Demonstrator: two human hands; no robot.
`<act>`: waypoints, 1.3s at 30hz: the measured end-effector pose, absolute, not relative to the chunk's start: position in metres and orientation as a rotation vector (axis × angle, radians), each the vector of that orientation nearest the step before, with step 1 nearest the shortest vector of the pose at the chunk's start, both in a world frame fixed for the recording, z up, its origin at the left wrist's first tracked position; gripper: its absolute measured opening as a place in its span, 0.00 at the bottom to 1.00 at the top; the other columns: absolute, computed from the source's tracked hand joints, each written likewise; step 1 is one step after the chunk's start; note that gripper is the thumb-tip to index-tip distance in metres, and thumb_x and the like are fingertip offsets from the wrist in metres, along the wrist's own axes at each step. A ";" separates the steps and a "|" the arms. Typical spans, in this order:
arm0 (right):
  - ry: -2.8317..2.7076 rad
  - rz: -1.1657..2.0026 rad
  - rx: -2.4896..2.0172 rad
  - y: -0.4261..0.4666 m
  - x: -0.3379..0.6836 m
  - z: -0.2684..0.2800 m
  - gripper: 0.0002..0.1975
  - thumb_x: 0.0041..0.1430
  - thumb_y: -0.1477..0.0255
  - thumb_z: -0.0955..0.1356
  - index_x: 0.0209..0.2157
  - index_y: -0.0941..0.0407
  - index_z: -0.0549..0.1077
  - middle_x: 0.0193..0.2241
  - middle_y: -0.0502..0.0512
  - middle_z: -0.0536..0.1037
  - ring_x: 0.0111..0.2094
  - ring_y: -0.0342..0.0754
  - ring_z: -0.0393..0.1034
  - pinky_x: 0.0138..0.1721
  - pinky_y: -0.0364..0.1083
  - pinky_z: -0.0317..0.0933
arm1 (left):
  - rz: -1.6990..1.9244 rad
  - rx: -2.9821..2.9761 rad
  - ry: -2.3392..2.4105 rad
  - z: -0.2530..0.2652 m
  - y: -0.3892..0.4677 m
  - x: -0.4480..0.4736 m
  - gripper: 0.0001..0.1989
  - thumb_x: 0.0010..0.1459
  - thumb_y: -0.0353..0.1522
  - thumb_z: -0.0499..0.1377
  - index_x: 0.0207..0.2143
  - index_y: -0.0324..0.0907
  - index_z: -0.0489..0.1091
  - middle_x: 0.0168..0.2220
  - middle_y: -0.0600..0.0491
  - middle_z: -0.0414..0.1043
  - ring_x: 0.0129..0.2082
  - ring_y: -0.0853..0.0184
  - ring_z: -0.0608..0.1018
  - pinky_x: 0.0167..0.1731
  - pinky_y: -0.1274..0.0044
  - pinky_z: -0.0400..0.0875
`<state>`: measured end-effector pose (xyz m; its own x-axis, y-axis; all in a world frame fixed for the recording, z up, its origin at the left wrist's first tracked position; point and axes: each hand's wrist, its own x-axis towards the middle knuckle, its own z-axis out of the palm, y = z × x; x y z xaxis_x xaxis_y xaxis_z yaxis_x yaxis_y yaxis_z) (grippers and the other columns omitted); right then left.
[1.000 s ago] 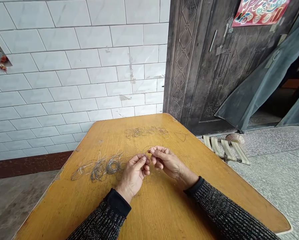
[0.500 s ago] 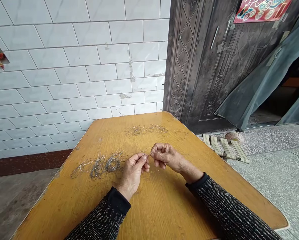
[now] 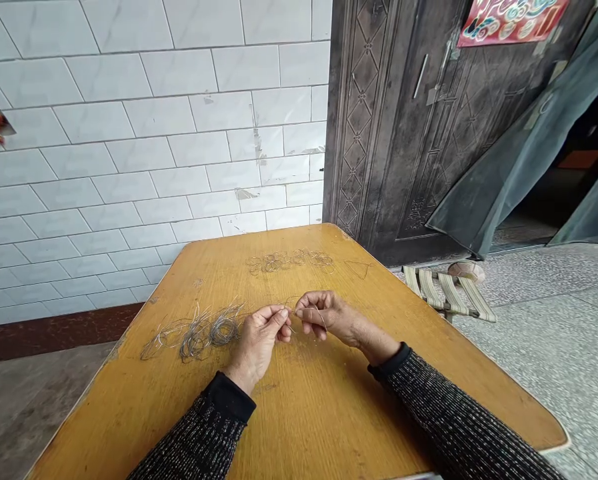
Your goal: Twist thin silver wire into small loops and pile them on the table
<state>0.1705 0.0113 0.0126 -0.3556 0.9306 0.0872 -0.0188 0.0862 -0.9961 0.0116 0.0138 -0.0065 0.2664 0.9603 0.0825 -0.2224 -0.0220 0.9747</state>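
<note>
In the head view, the wire [image 3: 323, 319] is held just above the middle of the worktop [image 3: 303, 427]. The left hand [image 3: 259, 339] has its grip pinched on it, thumb against forefinger; the right hand [image 3: 336, 319] pinches it too — fingertips near the left's — probably to control so thin a length. Being curved, it has no single long axis: between the hands it runs roughly left edge to right edge, and one end arcs past the right fingers toward the near edge. The coils [image 3: 223, 329] lie toward the left edge, the loops [image 3: 273, 261] near the far edge, presumably to keep them apart.
</note>
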 end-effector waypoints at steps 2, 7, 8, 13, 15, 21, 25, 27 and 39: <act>-1.508 1.378 -0.946 0.011 0.169 0.011 0.09 0.45 0.68 0.68 0.25 0.60 0.68 0.14 0.45 0.71 0.10 0.34 0.57 0.12 0.35 0.50 | 1.142 1.280 0.858 -0.006 0.015 0.011 0.09 0.47 0.35 0.60 0.27 0.37 0.70 0.21 0.56 0.65 0.19 0.76 0.67 0.21 0.81 0.62; -1.525 1.284 -1.018 0.013 0.166 0.007 0.10 0.46 0.67 0.68 0.22 0.59 0.66 0.12 0.44 0.67 0.09 0.34 0.55 0.10 0.35 0.49 | 1.135 1.449 0.890 -0.003 0.015 0.011 0.08 0.48 0.34 0.59 0.25 0.37 0.72 0.19 0.56 0.66 0.17 0.74 0.67 0.19 0.81 0.61; -1.536 1.276 -1.027 0.013 0.166 0.007 0.10 0.46 0.66 0.68 0.22 0.59 0.66 0.12 0.44 0.67 0.09 0.34 0.55 0.10 0.35 0.49 | 1.136 1.473 0.900 -0.002 0.015 0.011 0.08 0.48 0.34 0.59 0.26 0.38 0.72 0.18 0.56 0.65 0.17 0.74 0.67 0.18 0.81 0.60; -1.578 1.287 -1.023 0.012 0.167 0.006 0.10 0.47 0.66 0.67 0.23 0.60 0.68 0.12 0.44 0.68 0.09 0.34 0.54 0.11 0.36 0.49 | 1.135 1.547 0.965 0.000 0.014 0.010 0.06 0.48 0.32 0.59 0.27 0.39 0.74 0.14 0.57 0.65 0.16 0.74 0.66 0.18 0.82 0.59; -1.535 1.314 -1.017 0.011 0.165 0.006 0.11 0.47 0.65 0.68 0.23 0.59 0.68 0.12 0.44 0.68 0.09 0.34 0.55 0.11 0.36 0.49 | 1.148 1.472 0.948 -0.002 0.015 0.010 0.06 0.47 0.33 0.60 0.27 0.39 0.73 0.15 0.57 0.65 0.16 0.74 0.67 0.19 0.81 0.60; -1.346 1.293 -0.970 0.011 0.160 0.008 0.12 0.46 0.64 0.68 0.21 0.59 0.65 0.12 0.44 0.68 0.09 0.34 0.56 0.12 0.36 0.49 | 1.107 0.976 0.747 -0.005 0.018 0.008 0.14 0.43 0.33 0.64 0.34 0.37 0.69 0.26 0.54 0.69 0.22 0.75 0.70 0.22 0.82 0.64; -1.349 1.291 -0.959 0.010 0.160 0.010 0.13 0.46 0.64 0.68 0.20 0.59 0.65 0.13 0.44 0.68 0.10 0.34 0.56 0.12 0.36 0.49 | 1.027 0.878 0.707 -0.005 0.018 0.006 0.13 0.43 0.32 0.64 0.32 0.37 0.69 0.27 0.54 0.69 0.23 0.77 0.70 0.20 0.85 0.62; -1.361 1.305 -0.955 0.008 0.161 0.010 0.13 0.46 0.64 0.68 0.20 0.59 0.65 0.13 0.44 0.68 0.10 0.34 0.56 0.12 0.36 0.48 | 1.033 0.878 0.729 -0.006 0.017 0.007 0.12 0.41 0.31 0.65 0.31 0.37 0.69 0.26 0.55 0.68 0.22 0.77 0.69 0.19 0.85 0.61; -1.377 1.446 -0.893 0.009 0.161 0.006 0.15 0.46 0.61 0.68 0.24 0.59 0.67 0.20 0.48 0.73 0.13 0.35 0.63 0.14 0.36 0.52 | 1.250 1.091 0.902 -0.004 0.013 0.012 0.11 0.42 0.37 0.62 0.23 0.38 0.65 0.22 0.58 0.64 0.17 0.78 0.64 0.17 0.83 0.56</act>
